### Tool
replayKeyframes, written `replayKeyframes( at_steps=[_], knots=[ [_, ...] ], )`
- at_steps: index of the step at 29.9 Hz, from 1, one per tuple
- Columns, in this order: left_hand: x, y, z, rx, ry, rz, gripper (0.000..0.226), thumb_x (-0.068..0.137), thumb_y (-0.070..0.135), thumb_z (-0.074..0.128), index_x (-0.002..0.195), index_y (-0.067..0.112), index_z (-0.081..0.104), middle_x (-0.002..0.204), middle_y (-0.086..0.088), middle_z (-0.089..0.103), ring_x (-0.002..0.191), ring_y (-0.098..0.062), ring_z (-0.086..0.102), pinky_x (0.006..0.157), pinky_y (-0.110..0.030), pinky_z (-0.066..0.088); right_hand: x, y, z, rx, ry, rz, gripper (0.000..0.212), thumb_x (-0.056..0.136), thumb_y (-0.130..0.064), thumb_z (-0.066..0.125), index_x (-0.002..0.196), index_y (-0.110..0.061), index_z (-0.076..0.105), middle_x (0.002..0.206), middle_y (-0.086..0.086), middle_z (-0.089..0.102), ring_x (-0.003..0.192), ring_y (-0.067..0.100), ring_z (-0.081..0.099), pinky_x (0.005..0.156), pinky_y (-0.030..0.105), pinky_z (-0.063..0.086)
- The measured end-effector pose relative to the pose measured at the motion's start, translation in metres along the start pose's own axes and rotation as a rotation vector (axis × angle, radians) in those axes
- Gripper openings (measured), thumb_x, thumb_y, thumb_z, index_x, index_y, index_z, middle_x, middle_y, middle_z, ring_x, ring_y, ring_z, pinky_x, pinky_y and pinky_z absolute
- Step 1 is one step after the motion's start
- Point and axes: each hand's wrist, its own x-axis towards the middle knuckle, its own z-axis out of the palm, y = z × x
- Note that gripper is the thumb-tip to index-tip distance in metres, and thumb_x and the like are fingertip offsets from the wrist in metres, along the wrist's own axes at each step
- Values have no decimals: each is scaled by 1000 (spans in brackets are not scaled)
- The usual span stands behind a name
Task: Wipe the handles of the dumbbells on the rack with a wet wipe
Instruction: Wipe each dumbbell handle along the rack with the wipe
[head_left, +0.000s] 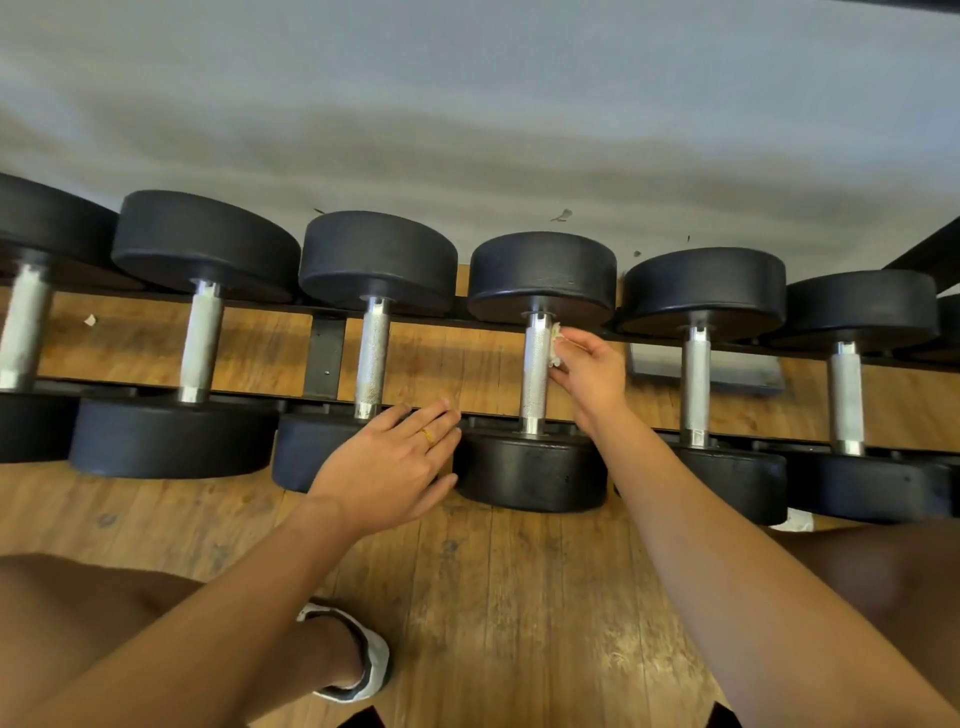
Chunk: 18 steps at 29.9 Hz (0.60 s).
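Nearest to the camera, one foot in a white shoe (366, 667) stands on the wooden floor (519, 597), and both bare forearms reach forward from the lower edge. The left hand (389, 462), which wears a gold ring (427, 435), lies flat with straight, relaxed fingers over the near black head of one dumbbell (296, 457). It seems to rest on this head, but the contact is not clear from this angle, and it holds nothing. A little farther, the right hand (589, 371) pinches a small crumpled white wet wipe (555, 345) between curled fingers. It presses the wipe against the right side of the metal handle (536, 374) of the next dumbbell, close to the far end of that handle. The dumbbells (704, 291) lie side by side on a low black rack (324, 358), their handles pointing away from the person. Behind the rack stands a pale grey wall (467, 104).
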Motion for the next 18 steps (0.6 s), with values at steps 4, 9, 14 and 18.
replayKeyframes(
  at_steps=[4, 9, 14, 18],
  knots=[
    [-13, -10, -1, -8, 28, 77, 56, 102, 44, 34, 132, 12, 69, 142, -8, 63, 139, -24, 52, 117, -44, 33, 2, -3, 0, 1, 35, -8, 23, 95, -12, 65, 118, -12, 66, 109, 2, 70, 99, 16, 70, 82, 29, 60],
    [-28, -24, 0, 13, 48, 144, 54, 104, 42, 34, 138, 13, 63, 148, -8, 57, 142, -24, 49, 119, -45, 25, 5, -2, 7, -70, 86, -31, 17, 96, -16, 66, 112, -17, 70, 103, -5, 70, 100, 13, 66, 79, 26, 56],
    [-30, -22, 4, -41, 159, 117, 44, 104, 36, 42, 129, 13, 71, 139, -7, 65, 134, -23, 57, 116, -44, 36, 7, 1, 7, -163, 119, -134, 15, 95, -16, 66, 102, -28, 71, 100, -10, 71, 97, 9, 67, 85, 27, 57],
    [-30, -21, 5, -56, 175, 112, 42, 103, 35, 43, 127, 15, 72, 138, -5, 65, 134, -22, 58, 113, -45, 43, 11, 4, 8, -253, 131, -197, 17, 93, -17, 68, 97, -33, 72, 101, -7, 73, 98, 13, 69, 94, 39, 57]
  ],
)
